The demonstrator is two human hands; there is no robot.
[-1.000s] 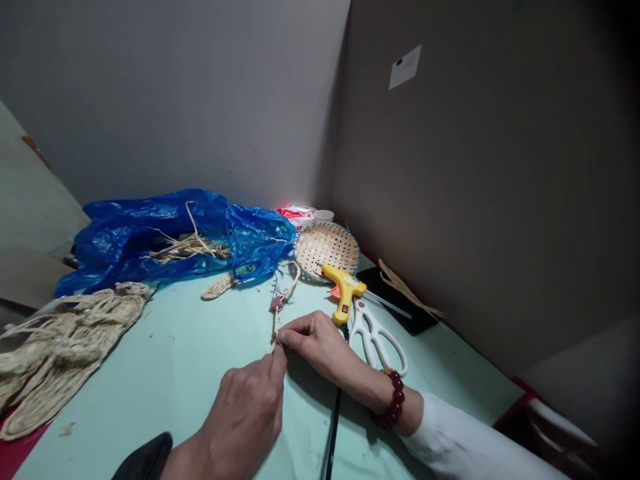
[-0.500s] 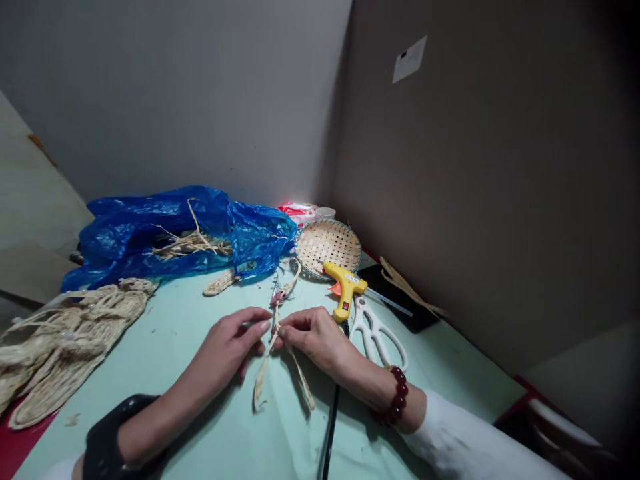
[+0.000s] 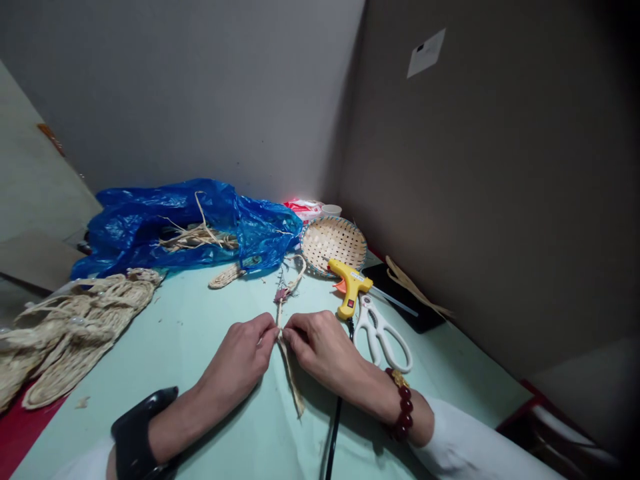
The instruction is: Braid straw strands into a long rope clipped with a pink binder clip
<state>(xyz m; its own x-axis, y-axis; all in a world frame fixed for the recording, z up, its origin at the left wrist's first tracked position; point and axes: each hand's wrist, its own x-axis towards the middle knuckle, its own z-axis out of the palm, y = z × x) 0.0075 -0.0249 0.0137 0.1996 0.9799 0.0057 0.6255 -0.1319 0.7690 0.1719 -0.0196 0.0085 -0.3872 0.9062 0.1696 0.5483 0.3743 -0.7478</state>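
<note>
- I am looking down at a pale green table (image 3: pixel 190 347) set in a corner between grey walls, with both of my hands meeting at its middle.
- My left hand (image 3: pixel 240 363) and right hand (image 3: pixel 325 350) face each other, fingertips together and pinched on the same straw strand (image 3: pixel 290 370) from either side.
- The straw strand lies flat on the table. It runs from a small purplish bit (image 3: pixel 281 293) on its far end, through the pinch, to a loose tail pointing back toward me.
- By my judgement it is very light, thin and limp, easy to split or fray. I would grip it gently right at the pinch point, close to the table, rather than by the loose tail.
- Just right of my right hand lie white scissors (image 3: pixel 383 330) and a yellow glue gun (image 3: pixel 351 288), its black cord (image 3: pixel 334 433) running toward me under my wrist.
- Behind the glue gun a round woven tray (image 3: pixel 334 243) leans near the wall.
- At the far left a blue plastic bag (image 3: pixel 170 223) holds more straw, and woven straw pieces (image 3: pixel 70 330) lie at the left edge.
- A dark band sits on my left wrist and red beads on my right.
</note>
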